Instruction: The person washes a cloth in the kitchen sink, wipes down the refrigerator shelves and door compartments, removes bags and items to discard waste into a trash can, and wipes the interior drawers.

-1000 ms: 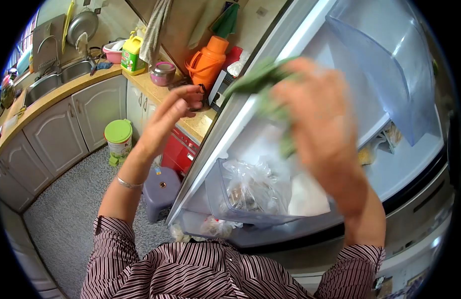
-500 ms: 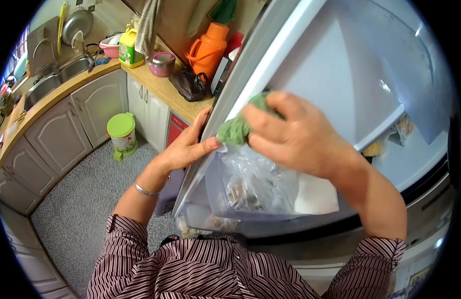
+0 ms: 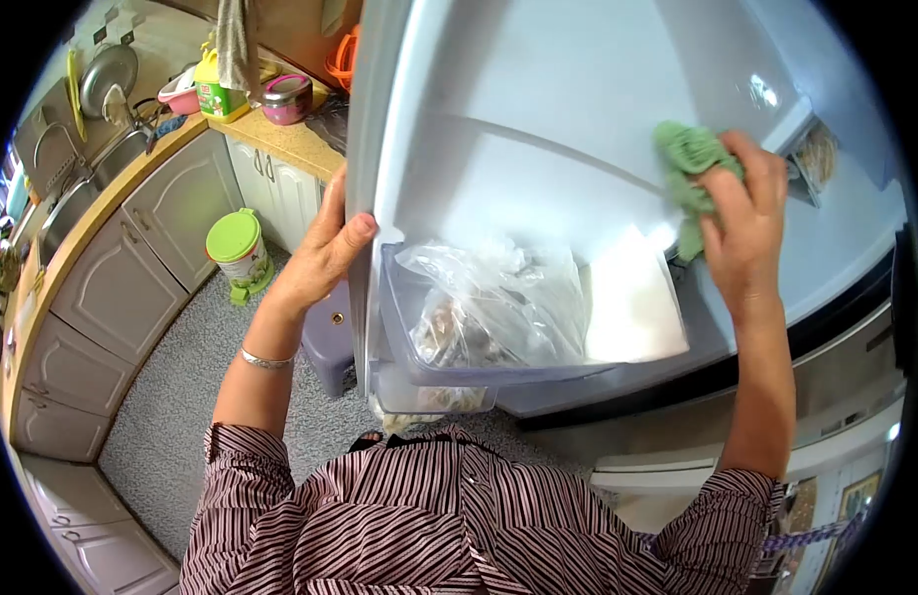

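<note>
My right hand has its fingers wrapped round a crumpled green cloth, which lies against the white inner wall of the refrigerator door. My left hand rests on the door's left edge, thumb on the inner side and fingers round the outside. Between the hands, a clear door bin holds a transparent plastic bag with contents I cannot make out and a white block-like item. A lower bin under it contains more bagged items.
A purple stool stands behind the door's left edge. On the floor is a green-lidded bin. The counter carries a yellow jug, a pink-lidded pot and a black bag. A refrigerator shelf is at the right.
My right hand has carried the green cloth rightward, from the door's left edge across its inner wall. My left hand stays at the edge, and the door has swung further left in view.
</note>
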